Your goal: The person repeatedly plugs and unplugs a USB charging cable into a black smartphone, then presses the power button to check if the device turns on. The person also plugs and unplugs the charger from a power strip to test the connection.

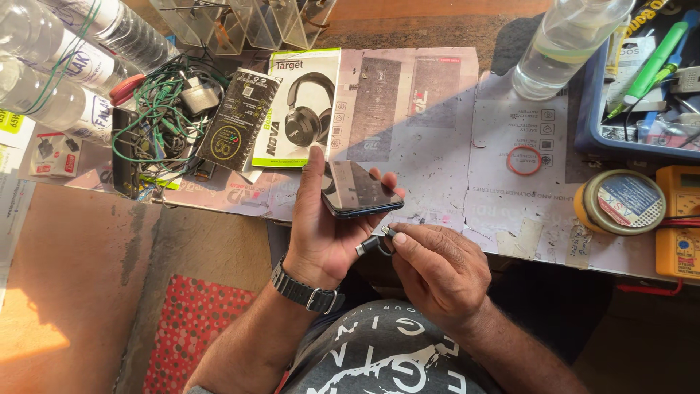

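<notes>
Left hand (321, 233) cradling dark phone (359, 188), right hand (437, 266) pinching small black plug (373, 243)

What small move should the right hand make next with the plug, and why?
Probably bring the small metal plug up to the near bottom edge of the dark phone. The left hand holds the phone screen-up, while the right hand pinches the plug just below that edge, apart from it.

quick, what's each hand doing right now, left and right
Left hand: closed around a dark smartphone, screen up.
Right hand: fingertips pinching a small dark cable plug just below the phone.
</notes>
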